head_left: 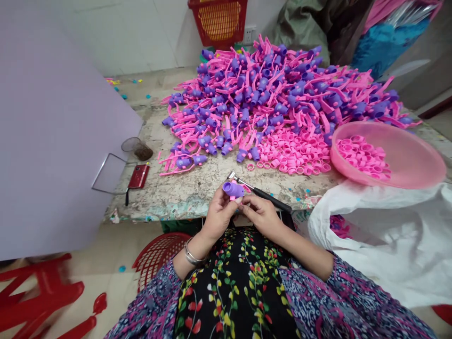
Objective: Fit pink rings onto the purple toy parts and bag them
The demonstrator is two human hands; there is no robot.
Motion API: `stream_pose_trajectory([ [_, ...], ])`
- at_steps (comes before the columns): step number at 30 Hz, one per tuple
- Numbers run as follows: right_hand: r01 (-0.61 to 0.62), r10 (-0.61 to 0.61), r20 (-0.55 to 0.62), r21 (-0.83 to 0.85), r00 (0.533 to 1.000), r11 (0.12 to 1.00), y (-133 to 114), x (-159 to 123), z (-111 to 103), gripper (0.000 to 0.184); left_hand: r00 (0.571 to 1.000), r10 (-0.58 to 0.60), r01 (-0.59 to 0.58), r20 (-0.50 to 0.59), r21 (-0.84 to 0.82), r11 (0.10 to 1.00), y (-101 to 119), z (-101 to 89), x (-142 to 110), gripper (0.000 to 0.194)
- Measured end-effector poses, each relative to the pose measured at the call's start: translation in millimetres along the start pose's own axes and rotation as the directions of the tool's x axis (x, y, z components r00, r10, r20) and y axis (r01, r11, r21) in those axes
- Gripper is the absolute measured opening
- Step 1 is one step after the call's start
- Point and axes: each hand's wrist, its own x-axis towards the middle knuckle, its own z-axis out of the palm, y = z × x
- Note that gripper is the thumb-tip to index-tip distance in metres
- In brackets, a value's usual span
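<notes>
My left hand (218, 214) is closed round a purple plastic cap piece (232, 189) with a pink part under it, held just above my lap at the table's front edge. Pinching at the same piece from the right is my right hand (262, 214), fingers pressed together on its pink part. A small hammer (261, 190) with a black handle lies on the table just behind both hands. A big heap of assembled pink-and-purple pieces (275, 89) covers the back of the table, with loose pink rings (293, 153) in front of it.
A pink basin (406, 155) with pink rings stands at the right, above a white bag (388, 235). A red phone (138, 175) and a small mesh cup (136, 147) lie at the left. A red basket (219, 21) stands at the back, red stools on the floor.
</notes>
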Motion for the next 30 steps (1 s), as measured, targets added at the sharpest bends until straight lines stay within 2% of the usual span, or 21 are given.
stream_pose_trajectory([
  [4, 0.000, 0.000, -0.018, 0.002, 1.000, 1.000, -0.6, -0.4, -4.2, 0.017, 0.997, 0.078, -0.076, -0.022, 0.078, 0.994, 1.9, -3.4, 1.4, 0.032],
  [7, -0.070, 0.076, -0.093, 0.073, 0.993, 0.995, -6.7, -1.7, -8.6, 0.027, 0.984, 0.176, -0.173, 0.012, 0.259, 0.950, -1.3, -9.7, 2.0, 0.033],
  [9, -0.085, 0.094, -0.092, 0.096, 0.991, 0.992, -11.9, -2.4, -9.4, 0.037, 0.951, 0.298, -0.301, 0.078, 0.450, 0.841, -5.5, -13.5, 0.9, 0.037],
  [12, -0.071, 0.073, -0.091, 0.023, 0.993, 0.997, -16.2, -2.1, -7.7, 0.040, 0.870, 0.434, -0.474, 0.234, 0.641, 0.604, -12.6, -15.7, -3.2, 0.037],
  [14, -0.057, 0.050, -0.114, -0.062, 0.992, 0.996, -15.5, -1.2, -7.6, 0.033, 0.866, 0.427, -0.481, 0.261, 0.670, 0.565, -16.6, -15.3, -6.9, 0.040],
  [15, -0.049, 0.036, -0.124, -0.104, 0.992, 0.993, -14.3, -0.7, -8.5, 0.030, 0.885, 0.403, -0.449, 0.235, 0.666, 0.596, -18.0, -15.0, -8.8, 0.043],
  [18, -0.017, -0.013, -0.126, -0.235, 0.992, 0.972, -9.3, -0.1, -14.3, 0.028, 0.957, 0.277, -0.273, 0.081, 0.570, 0.775, -16.9, -15.0, -12.6, 0.050],
  [20, 0.050, -0.078, -0.082, -0.303, 0.994, 0.952, -6.5, -0.8, -17.9, 0.029, 0.983, 0.180, -0.170, 0.031, 0.509, 0.844, -12.0, -16.7, -12.1, 0.040],
  [22, 0.154, -0.165, -0.006, -0.335, 0.986, 0.930, -5.4, -2.3, -18.5, 0.027, 0.997, 0.059, -0.075, 0.047, 0.495, 0.866, -6.6, -19.5, -9.1, 0.026],
  [24, 0.263, -0.246, 0.092, -0.316, 0.965, 0.912, -6.4, -4.2, -15.8, 0.025, 0.991, -0.102, 0.046, 0.087, 0.492, 0.869, -4.0, -22.7, -5.5, 0.036],
  [26, 0.344, -0.305, 0.176, -0.275, 0.936, 0.898, -9.0, -5.9, -11.5, 0.024, 0.960, -0.240, 0.159, 0.141, 0.430, 0.889, -5.5, -25.1, -3.2, 0.047],
  [30, 0.395, -0.347, 0.228, -0.219, 0.910, 0.892, -13.6, -7.6, -6.2, 0.025, 0.919, -0.337, 0.319, 0.202, 0.120, 0.940, -13.1, -24.9, -4.6, 0.050],
])
